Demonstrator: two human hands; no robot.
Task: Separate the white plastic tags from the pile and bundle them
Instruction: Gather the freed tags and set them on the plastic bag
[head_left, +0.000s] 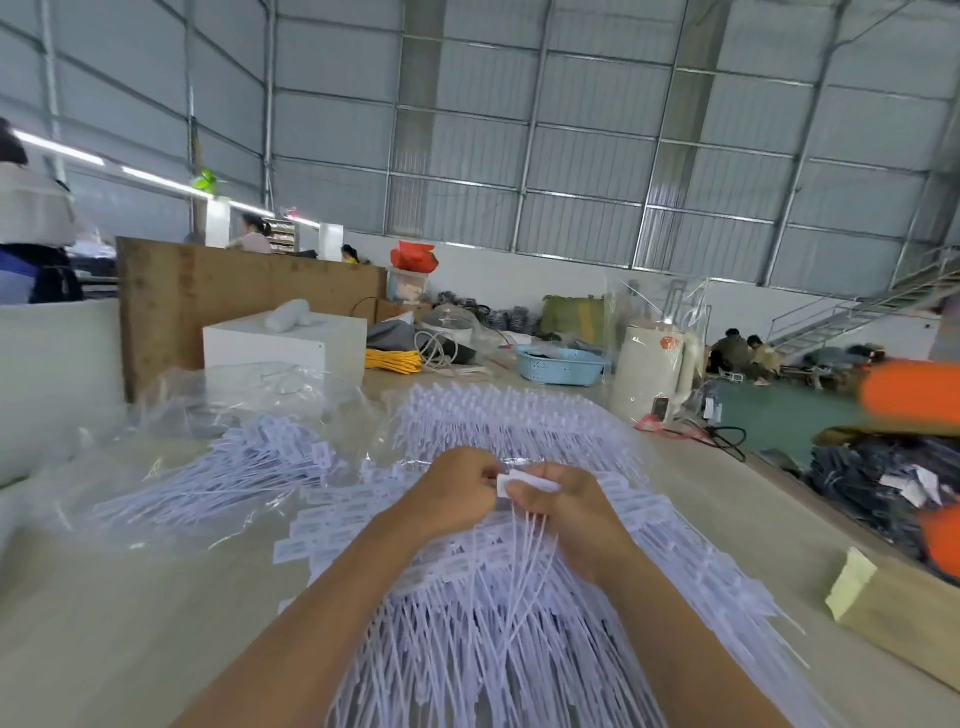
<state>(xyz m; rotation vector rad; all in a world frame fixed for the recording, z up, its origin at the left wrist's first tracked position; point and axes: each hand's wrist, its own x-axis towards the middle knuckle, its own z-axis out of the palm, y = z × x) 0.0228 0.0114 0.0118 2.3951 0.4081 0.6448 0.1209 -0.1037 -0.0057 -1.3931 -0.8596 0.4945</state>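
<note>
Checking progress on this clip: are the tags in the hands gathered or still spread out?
Gathered: both hands pinch a few tags together, stems hanging bunched below.

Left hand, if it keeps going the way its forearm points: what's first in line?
The left hand points up-right, straight at the right hand and the small bunch of tag heads pinched between them. It likely meets those heads at once; they already look in contact.

White matt plastic tags (519, 597); glossy clear plastic bags (249, 400); smooth pale table (130, 623); rough wooden board (234, 291); perforated blue plastic basket (558, 366).
</note>
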